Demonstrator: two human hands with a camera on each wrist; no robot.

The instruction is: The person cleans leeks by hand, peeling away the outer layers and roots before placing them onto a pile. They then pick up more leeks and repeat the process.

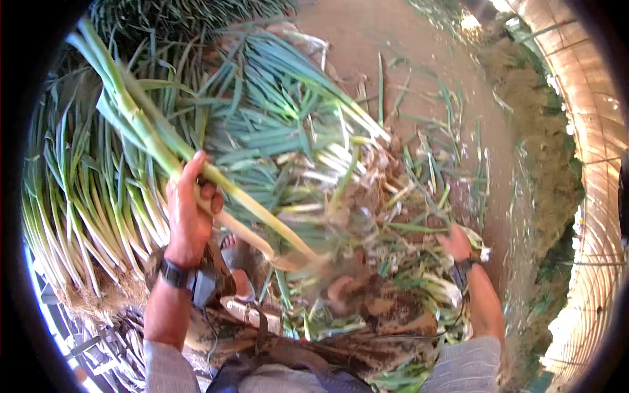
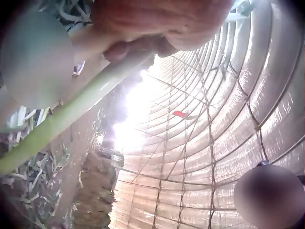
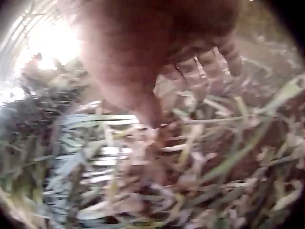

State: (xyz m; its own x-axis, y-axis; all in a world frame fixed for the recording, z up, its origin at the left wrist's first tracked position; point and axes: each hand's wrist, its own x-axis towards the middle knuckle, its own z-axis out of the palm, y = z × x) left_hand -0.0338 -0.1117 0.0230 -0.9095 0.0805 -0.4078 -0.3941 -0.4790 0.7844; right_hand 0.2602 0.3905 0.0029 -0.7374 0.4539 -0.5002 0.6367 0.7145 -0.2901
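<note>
My left hand (image 1: 189, 213) grips two long green onions (image 1: 259, 208) in the head view, their leaves up to the left and their white ends down to the right. Close up in the left wrist view, fingers of the left hand (image 2: 159, 24) curl round a pale green stalk (image 2: 71, 107). Out to the right, my right hand (image 1: 457, 245) is over scattered leaves and peelings, beside a pale scrap (image 1: 477, 243). Its fingers are spread and loosely extended in the right wrist view, where the hand (image 3: 138, 52) appears to hold nothing. The root ends are blurred.
Rows of onions (image 1: 85, 216) with roots toward me stand at the left. A pile of onions (image 1: 282, 85) lies ahead on the brown ground (image 1: 347, 39). Trimmings (image 1: 393, 262) cover the ground near my legs. A ribbed plastic wall (image 1: 599, 196) curves along the right.
</note>
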